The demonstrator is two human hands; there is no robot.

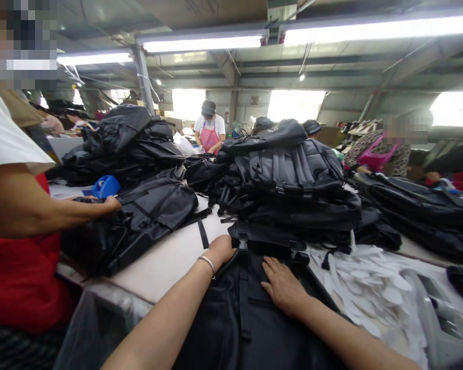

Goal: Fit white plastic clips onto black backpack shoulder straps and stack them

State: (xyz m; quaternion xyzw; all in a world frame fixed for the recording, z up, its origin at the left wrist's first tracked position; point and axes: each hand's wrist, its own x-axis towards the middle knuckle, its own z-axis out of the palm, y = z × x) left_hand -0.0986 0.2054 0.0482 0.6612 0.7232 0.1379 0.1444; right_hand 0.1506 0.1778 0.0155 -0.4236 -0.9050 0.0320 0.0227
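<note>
Black backpack lies front up beneath both hands, on the near side of the bench. Hands apart: left hand closed on its upper edge, right hand spread flat on the front panel. Progress, as judged — top flap folded over, left buckle apparently joined; right one unclear, strap hanging loose. Beyond the hands, stacked bags; right of them, white pieces, heaped.
</note>
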